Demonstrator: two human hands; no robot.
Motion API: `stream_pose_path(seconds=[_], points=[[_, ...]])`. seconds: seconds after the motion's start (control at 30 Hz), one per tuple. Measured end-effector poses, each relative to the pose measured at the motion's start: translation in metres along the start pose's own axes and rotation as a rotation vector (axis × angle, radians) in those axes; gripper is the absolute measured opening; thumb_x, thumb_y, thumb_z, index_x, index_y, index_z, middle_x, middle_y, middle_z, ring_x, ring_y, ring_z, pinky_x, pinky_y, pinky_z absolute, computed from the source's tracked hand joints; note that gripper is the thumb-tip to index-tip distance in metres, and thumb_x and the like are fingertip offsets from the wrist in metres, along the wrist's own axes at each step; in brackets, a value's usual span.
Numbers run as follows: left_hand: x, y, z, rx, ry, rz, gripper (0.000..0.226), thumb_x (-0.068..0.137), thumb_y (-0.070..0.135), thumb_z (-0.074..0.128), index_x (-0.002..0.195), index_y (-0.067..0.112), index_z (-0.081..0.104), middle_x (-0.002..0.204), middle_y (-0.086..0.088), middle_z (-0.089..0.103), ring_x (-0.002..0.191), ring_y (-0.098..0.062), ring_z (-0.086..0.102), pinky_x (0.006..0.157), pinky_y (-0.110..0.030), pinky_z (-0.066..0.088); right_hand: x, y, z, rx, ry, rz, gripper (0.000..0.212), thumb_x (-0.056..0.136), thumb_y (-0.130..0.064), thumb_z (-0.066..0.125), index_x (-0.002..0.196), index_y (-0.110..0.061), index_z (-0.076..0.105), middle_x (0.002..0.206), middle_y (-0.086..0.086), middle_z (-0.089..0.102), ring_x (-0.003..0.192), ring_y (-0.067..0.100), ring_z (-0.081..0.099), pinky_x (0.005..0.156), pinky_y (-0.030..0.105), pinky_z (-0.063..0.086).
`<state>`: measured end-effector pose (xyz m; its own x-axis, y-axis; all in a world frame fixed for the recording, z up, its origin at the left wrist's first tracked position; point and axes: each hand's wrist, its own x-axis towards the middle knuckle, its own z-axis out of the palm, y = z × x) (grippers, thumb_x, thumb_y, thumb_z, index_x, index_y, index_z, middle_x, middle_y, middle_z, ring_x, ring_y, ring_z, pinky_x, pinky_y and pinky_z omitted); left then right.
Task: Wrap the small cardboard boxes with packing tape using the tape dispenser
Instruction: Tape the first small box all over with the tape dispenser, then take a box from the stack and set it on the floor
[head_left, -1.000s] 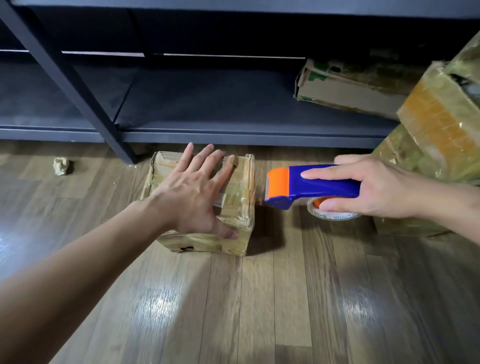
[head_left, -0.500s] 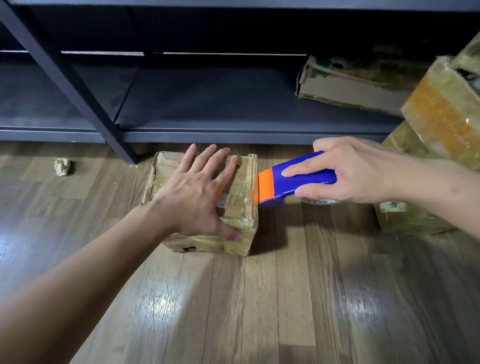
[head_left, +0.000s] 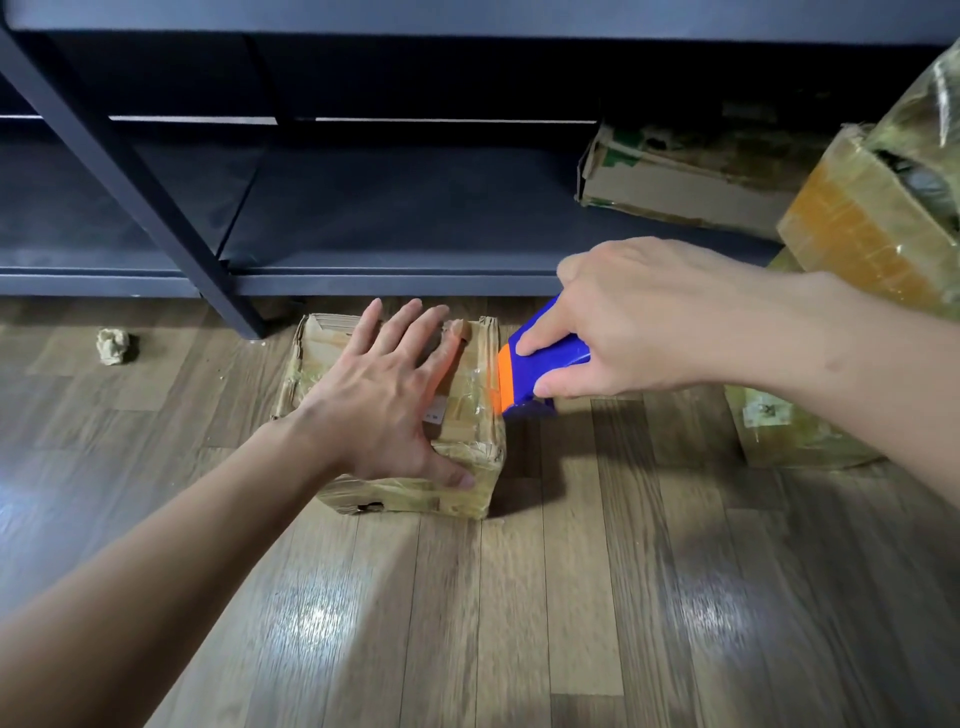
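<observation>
The left hand (head_left: 384, 395), fingers spread flat, is pinning the small taped cardboard box (head_left: 470, 441) on the wooden floor (head_left: 571, 623); the right hand (head_left: 649, 322) is gripping the blue-and-orange tape dispenser (head_left: 540, 364) at its right edge, best dragged across firmly.

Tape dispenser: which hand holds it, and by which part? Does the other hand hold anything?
The right hand grips the tape dispenser by its blue handle. The left hand lies flat on the small box and holds nothing.

Rear of tape dispenser (head_left: 546, 364) hidden under right hand (head_left: 644, 322); box (head_left: 410, 498) top partly under left hand (head_left: 382, 402); stacked boxes (head_left: 852, 223) cropped right.
</observation>
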<state>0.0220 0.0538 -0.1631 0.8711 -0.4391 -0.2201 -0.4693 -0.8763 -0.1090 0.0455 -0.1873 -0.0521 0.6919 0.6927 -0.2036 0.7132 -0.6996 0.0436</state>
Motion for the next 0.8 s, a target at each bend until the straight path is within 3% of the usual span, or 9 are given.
stream_pose_path(seconds=[0.1, 0.2, 0.3, 0.47, 0.53, 0.63, 0.73, 0.8], points=[[0.000, 0.001, -0.001, 0.004, -0.003, -0.004, 0.152, 0.050, 0.110, 0.021, 0.162, 0.013, -0.012, 0.171, -0.009, -0.013, 0.157, -0.029, -0.017, 0.126, -0.053, -0.010, 0.004, -0.010, -0.007, -0.097, -0.004, 0.009, 0.038, 0.088, -0.065, 0.051, 0.120, -0.049, 0.066, 0.074, -0.015, 0.042, 0.072, 0.010, 0.046, 0.058, 0.027, 0.043], [0.002, -0.001, -0.002, -0.008, 0.003, 0.000, 0.153, 0.050, 0.110, 0.023, 0.163, 0.012, -0.009, 0.172, -0.009, -0.011, 0.158, -0.029, -0.015, 0.127, -0.053, -0.010, 0.006, -0.032, 0.004, -0.235, 0.036, -0.022, 0.031, 0.090, -0.053, 0.056, 0.107, -0.032, 0.072, 0.087, 0.000, 0.057, 0.085, 0.028, 0.060, 0.067, 0.036, 0.052], [0.001, -0.001, -0.001, -0.023, 0.023, 0.004, 0.153, 0.051, 0.110, 0.027, 0.164, 0.012, -0.002, 0.172, -0.010, -0.005, 0.158, -0.029, -0.013, 0.127, -0.052, -0.009, 0.001, -0.042, 0.040, -0.250, -0.059, -0.004, 0.034, 0.091, -0.050, 0.060, 0.113, -0.026, 0.071, 0.096, 0.007, 0.060, 0.089, 0.028, 0.061, 0.074, 0.040, 0.054], [0.000, -0.002, -0.001, -0.018, 0.037, 0.006, 0.152, 0.050, 0.111, 0.027, 0.164, 0.014, -0.003, 0.172, -0.008, -0.006, 0.159, -0.027, -0.011, 0.128, -0.050, -0.006, -0.005, 0.006, 0.073, 0.107, -0.084, 0.255, 0.049, 0.084, -0.065, 0.063, 0.127, -0.041, 0.065, 0.093, -0.007, 0.045, 0.084, 0.017, 0.047, 0.070, 0.030, 0.044], [0.000, -0.002, -0.003, -0.035, 0.037, -0.006, 0.151, 0.051, 0.110, 0.030, 0.165, 0.016, -0.001, 0.172, -0.007, -0.002, 0.158, -0.027, -0.005, 0.128, -0.048, -0.004, -0.008, 0.010, 0.093, 0.293, -0.012, 0.336, 0.039, 0.081, -0.060, 0.068, 0.116, -0.043, 0.065, 0.088, -0.007, 0.050, 0.080, 0.018, 0.052, 0.065, 0.031, 0.046], [0.001, 0.001, -0.009, -0.078, 0.035, -0.052, 0.150, 0.049, 0.109, 0.034, 0.165, 0.019, 0.000, 0.170, -0.007, 0.005, 0.156, -0.029, 0.004, 0.128, -0.048, -0.001, -0.012, 0.008, 0.128, 0.619, 0.105, 0.395, 0.014, 0.081, -0.033, 0.070, 0.090, -0.031, 0.059, 0.070, -0.010, 0.059, 0.070, 0.014, 0.057, 0.053, 0.023, 0.042], [0.006, 0.002, -0.010, -0.109, 0.061, -0.192, 0.152, 0.045, 0.109, 0.038, 0.164, 0.019, 0.010, 0.164, -0.009, 0.020, 0.149, -0.032, 0.018, 0.126, -0.050, 0.011, -0.016, 0.006, 0.153, 0.865, 0.140, 0.497, 0.019, 0.076, -0.034, 0.070, 0.088, -0.031, 0.055, 0.078, -0.010, 0.063, 0.075, 0.011, 0.061, 0.060, 0.024, 0.047], [0.006, 0.001, -0.014, -0.112, 0.052, -0.314, 0.153, 0.040, 0.109, 0.035, 0.162, 0.018, 0.013, 0.157, -0.011, 0.027, 0.141, -0.035, 0.027, 0.120, -0.052, 0.020, -0.019, 0.005, 0.162, 0.928, 0.127, 0.571, 0.034, 0.077, -0.041, 0.069, 0.106, -0.030, 0.057, 0.092, -0.012, 0.063, 0.088, 0.015, 0.062, 0.074, 0.032, 0.053]])
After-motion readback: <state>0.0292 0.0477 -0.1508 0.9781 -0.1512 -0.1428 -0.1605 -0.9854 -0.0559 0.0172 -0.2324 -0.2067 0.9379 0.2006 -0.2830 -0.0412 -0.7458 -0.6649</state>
